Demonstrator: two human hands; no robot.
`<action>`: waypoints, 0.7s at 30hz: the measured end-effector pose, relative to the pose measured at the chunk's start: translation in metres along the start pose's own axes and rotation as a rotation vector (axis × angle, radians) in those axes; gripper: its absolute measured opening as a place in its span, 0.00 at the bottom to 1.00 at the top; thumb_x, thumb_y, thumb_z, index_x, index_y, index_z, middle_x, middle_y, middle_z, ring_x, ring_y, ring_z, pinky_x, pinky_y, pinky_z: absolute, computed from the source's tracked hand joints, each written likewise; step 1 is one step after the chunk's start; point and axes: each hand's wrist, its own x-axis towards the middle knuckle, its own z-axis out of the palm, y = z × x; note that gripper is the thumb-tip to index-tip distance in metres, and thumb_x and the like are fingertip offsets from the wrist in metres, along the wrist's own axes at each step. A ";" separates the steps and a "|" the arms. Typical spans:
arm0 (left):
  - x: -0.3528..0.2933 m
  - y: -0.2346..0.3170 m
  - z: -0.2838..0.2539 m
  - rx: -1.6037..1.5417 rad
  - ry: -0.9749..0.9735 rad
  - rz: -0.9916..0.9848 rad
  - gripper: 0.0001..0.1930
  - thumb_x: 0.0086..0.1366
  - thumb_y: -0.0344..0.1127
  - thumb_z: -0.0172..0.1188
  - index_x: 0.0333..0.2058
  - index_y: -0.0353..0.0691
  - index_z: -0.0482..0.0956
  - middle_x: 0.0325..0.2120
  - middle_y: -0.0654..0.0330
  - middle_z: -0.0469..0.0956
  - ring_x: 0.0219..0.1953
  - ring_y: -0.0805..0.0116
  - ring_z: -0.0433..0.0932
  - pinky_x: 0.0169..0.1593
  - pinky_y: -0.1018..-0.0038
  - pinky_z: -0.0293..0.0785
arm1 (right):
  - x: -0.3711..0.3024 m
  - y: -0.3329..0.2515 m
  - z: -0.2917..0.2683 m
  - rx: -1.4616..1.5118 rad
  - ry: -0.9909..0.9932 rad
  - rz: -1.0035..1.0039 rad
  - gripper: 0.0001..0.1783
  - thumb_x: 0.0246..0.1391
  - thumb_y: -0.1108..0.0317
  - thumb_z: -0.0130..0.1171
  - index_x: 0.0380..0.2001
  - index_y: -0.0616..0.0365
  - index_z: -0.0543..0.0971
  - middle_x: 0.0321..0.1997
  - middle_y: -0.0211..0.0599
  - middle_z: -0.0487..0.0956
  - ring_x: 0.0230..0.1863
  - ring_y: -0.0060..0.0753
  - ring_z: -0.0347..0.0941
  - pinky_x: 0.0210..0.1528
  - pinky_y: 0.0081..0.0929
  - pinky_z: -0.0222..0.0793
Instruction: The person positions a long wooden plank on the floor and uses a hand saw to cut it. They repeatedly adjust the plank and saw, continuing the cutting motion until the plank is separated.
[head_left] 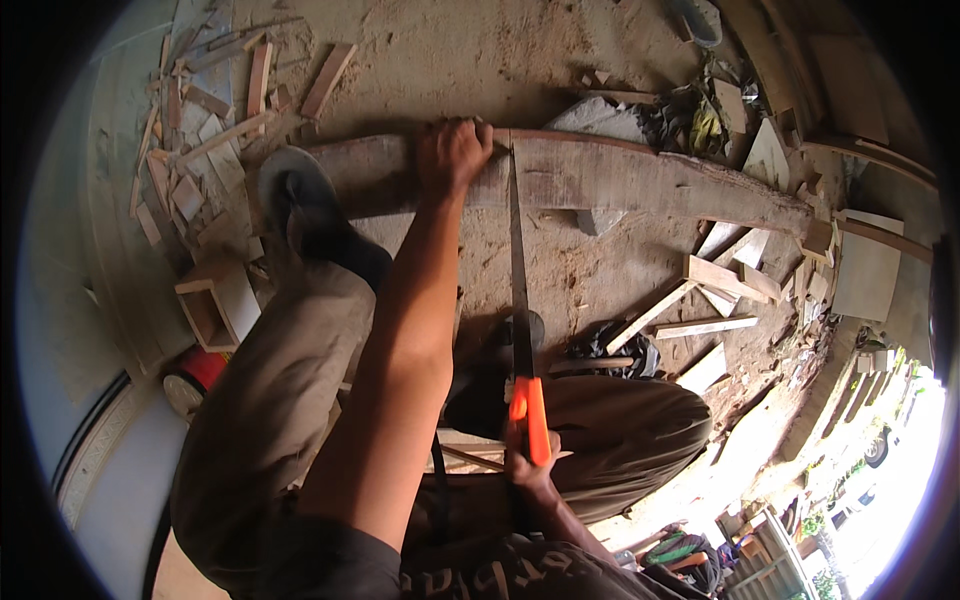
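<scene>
A long, weathered wooden plank (620, 175) lies across the view, from below my left foot to the pile of offcuts at the right. My left hand (455, 153) presses on it with closed fingers bent over its far edge. In my right hand (532, 462), near my lap, is the orange handle of a handsaw (519, 290). The thin blade points away from me, and its tip end crosses the plank just right of my left hand. A shoe (298, 190) rests on the plank's left part.
Wood offcuts (262, 80) lie scattered at the far left, and more wooden strips (705, 326) at the right. A small open wooden box (225, 305) stands beside my left leg, by a red object (200, 372). Rubble and crumpled plastic (705, 125) sit behind the plank.
</scene>
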 end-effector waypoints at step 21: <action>-0.014 -0.023 0.017 -0.097 -0.025 -0.109 0.15 0.59 0.44 0.52 0.19 0.45 0.79 0.23 0.58 0.81 0.27 0.56 0.80 0.44 0.59 0.73 | 0.175 -0.013 0.055 0.316 0.096 0.061 0.09 0.58 0.70 0.58 0.24 0.59 0.73 0.19 0.19 0.69 0.23 0.10 0.61 0.22 0.16 0.56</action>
